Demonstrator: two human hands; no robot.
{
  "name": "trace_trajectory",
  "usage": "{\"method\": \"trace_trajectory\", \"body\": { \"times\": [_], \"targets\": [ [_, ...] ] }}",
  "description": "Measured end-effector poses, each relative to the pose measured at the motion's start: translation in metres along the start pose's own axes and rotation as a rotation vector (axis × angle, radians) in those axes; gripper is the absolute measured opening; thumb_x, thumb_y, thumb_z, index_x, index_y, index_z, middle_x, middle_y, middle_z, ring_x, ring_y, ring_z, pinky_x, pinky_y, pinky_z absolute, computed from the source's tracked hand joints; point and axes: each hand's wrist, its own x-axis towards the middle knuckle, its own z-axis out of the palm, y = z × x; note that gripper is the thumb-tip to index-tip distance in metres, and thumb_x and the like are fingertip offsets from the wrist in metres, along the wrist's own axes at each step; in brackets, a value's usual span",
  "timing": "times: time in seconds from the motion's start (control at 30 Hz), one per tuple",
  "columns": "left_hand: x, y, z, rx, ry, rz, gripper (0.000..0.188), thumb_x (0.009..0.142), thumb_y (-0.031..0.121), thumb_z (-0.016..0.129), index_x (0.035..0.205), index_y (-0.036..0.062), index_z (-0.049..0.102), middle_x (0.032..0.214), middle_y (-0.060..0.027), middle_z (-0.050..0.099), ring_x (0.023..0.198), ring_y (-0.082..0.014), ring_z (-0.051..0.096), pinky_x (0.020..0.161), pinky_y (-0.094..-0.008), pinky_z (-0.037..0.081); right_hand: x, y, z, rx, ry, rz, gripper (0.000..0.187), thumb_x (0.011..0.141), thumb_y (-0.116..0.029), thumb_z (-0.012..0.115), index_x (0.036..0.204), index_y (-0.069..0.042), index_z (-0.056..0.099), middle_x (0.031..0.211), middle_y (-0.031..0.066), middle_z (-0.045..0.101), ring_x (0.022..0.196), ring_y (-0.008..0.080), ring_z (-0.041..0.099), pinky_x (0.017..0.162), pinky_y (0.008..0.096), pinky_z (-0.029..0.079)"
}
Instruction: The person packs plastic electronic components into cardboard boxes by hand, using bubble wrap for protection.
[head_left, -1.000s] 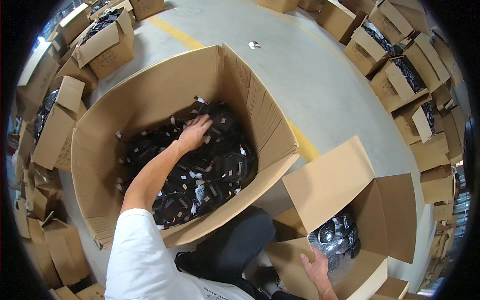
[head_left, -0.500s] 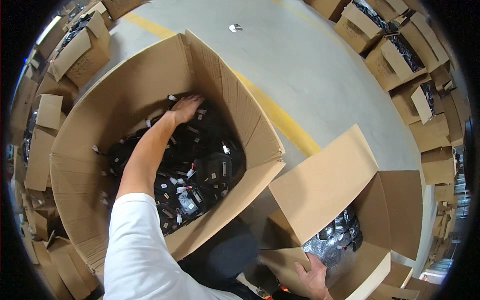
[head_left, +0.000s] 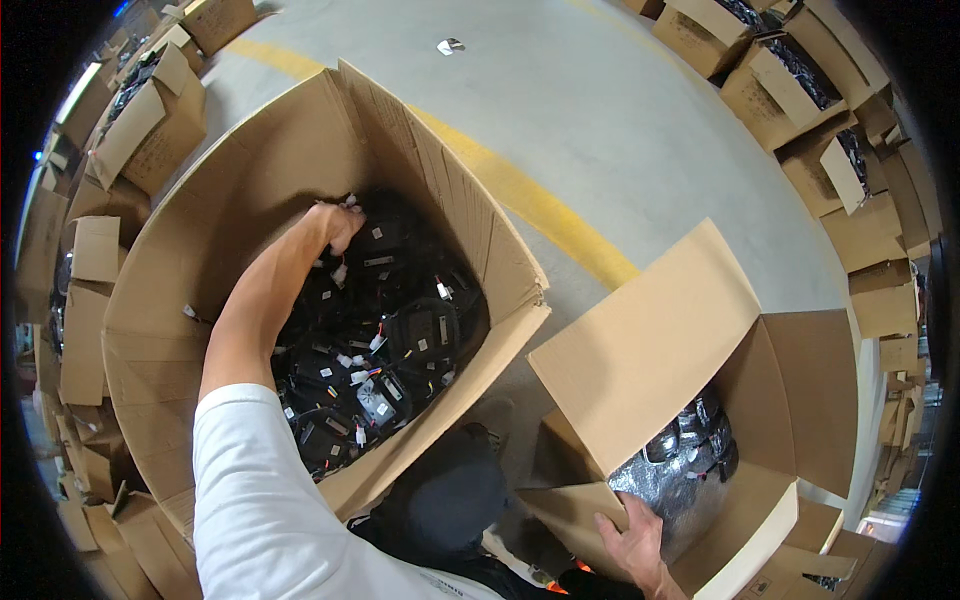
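Many black parts [head_left: 405, 328] are lying heaped; left hand [head_left: 340, 226] is touching them, fingertips obscured, grip unclear. Right hand [head_left: 637, 540] is resting open at edge of small carton [head_left: 650, 345].

Your sleeve [head_left: 255, 470] is plain white and your trouser leg [head_left: 450, 495] near-black. Your large carton [head_left: 435, 175] is tan-brown; the parts [head_left: 408, 335] inside are black, speckled with white connectors [head_left: 444, 291]. Your smaller carton [head_left: 650, 340] is tan too, its wrapped bundle [head_left: 672, 478] black and silver-grey. The grey floor [head_left: 600, 140] carries a yellow stripe [head_left: 530, 200].
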Motion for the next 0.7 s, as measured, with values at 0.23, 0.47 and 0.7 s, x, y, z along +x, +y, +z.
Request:
{"method": "trace_trajectory", "body": {
  "times": [0.23, 0.47, 0.7],
  "targets": [
    [-0.004, -0.011, 0.074, -0.113, 0.487, 0.109, 0.044, 0.081, 0.0, 0.055, 0.125, -0.0003, 0.056, 0.136, -0.02, 0.051, 0.129, -0.0388, 0.045, 0.101, -0.0511, 0.042, -0.006, 0.0, 0.003, -0.026, 0.06, -0.041, 0.044, 0.076, -0.022, 0.078, 0.108, 0.003, 0.061, 0.092, 0.0198, 0.067, 0.081, 0.0367, 0.067, 0.07, 0.0434, 0.055],
    [-0.065, -0.016, 0.112, -0.681, 0.587, -0.026, 0.036, 0.09, 0.01, 0.06, 0.123, -0.0019, 0.054, 0.113, -0.0271, 0.063, 0.113, -0.0434, 0.056, 0.098, -0.0458, 0.045, -0.005, -0.005, 0.0, -0.071, 0.071, -0.015, 0.044, 0.08, -0.032, 0.075, 0.109, -0.002, 0.061, 0.093, 0.018, 0.068, 0.084, 0.037, 0.067, 0.073, 0.0462, 0.054],
    [-0.223, -0.014, 0.027, -1.086, 1.084, 0.069, 0.031, 0.095, 0.026, 0.062, 0.103, -0.0034, 0.06, 0.084, -0.0102, 0.063, 0.076, -0.0167, 0.06, 0.07, -0.0336, 0.05, -0.014, -0.008, -0.007, -0.072, 0.092, -0.021, 0.04, 0.083, -0.03, 0.072, 0.108, -0.001, 0.061, 0.098, 0.0182, 0.067, 0.087, 0.0385, 0.066, 0.075, 0.0451, 0.054]
  ]
}}
